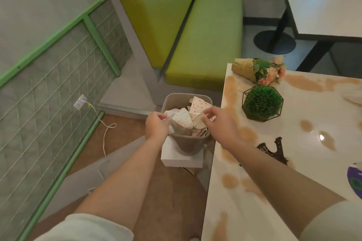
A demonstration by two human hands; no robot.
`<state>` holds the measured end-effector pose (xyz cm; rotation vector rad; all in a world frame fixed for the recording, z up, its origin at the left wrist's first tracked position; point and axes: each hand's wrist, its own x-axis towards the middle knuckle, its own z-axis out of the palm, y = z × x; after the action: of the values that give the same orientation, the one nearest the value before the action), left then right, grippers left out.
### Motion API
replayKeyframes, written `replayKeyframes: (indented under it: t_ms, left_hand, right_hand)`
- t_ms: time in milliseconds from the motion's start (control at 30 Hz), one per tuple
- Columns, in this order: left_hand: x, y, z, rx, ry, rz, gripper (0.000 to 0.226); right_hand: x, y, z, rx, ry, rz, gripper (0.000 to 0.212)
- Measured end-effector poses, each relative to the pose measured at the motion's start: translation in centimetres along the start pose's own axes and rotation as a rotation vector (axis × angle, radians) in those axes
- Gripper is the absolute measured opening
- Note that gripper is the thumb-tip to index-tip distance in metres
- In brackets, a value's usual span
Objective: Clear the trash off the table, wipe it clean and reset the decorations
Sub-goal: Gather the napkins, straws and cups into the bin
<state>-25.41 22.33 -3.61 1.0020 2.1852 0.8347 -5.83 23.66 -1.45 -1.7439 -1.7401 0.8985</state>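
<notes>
A grey trash bin (188, 145) stands on a white box left of the table, filled with crumpled dotted paper cups (183, 117). Both hands are over the bin. My left hand (156, 126) pinches white paper at the bin's left rim. My right hand (219, 121) grips a crumpled cup at the right rim. The white table (293, 162) carries brown spill stains (230, 181). On it lie a paper-wrapped flower bouquet (258, 70), a green ball plant in a wire frame (262, 102) and a small dark tower figure (274, 149).
A green bench (203, 35) stands behind the bin. A wall socket with a white cable (103, 123) is at the left. Another table (321, 0) on a black foot is at the back right. A purple object (355, 180) shows at the right edge.
</notes>
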Motion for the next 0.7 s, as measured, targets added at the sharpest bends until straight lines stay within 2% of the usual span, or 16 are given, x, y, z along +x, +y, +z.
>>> replayKeyframes:
  t_ms: [100, 167, 233, 367, 467, 567, 700]
  left_hand:
    - [0.9, -0.4, 0.5, 0.003, -0.044, 0.024, 0.007]
    - [1.3, -0.9, 0.8, 0.073, -0.131, 0.054, 0.022]
    - [1.5, -1.4, 1.0, 0.163, -0.183, 0.077, 0.028]
    - [1.9, -3.0, 1.3, 0.322, -0.064, 0.13, 0.018]
    - [2.1, -4.1, 1.5, 0.298, -0.024, 0.102, 0.02]
    - [2.4, -5.1, 1.6, 0.209, -0.084, 0.062, 0.039]
    - [2.3, -5.1, 1.5, 0.165, -0.096, 0.048, 0.045]
  right_hand:
    - [0.6, 0.2, 1.5, -0.05, 0.0, -0.014, 0.013]
    - [1.1, 0.4, 2.4, -0.057, -0.007, -0.014, 0.013]
    - [1.5, 0.6, 3.0, -0.053, -0.001, -0.013, 0.013]
    - [2.3, 1.0, 4.7, -0.04, 0.004, 0.003, 0.014]
    - [2.6, 1.3, 6.2, -0.097, -0.033, -0.029, 0.018]
    - [2.7, 1.9, 8.0, -0.244, -0.23, -0.104, 0.032]
    - [2.4, 1.9, 9.4, -0.397, -0.483, -0.073, 0.041]
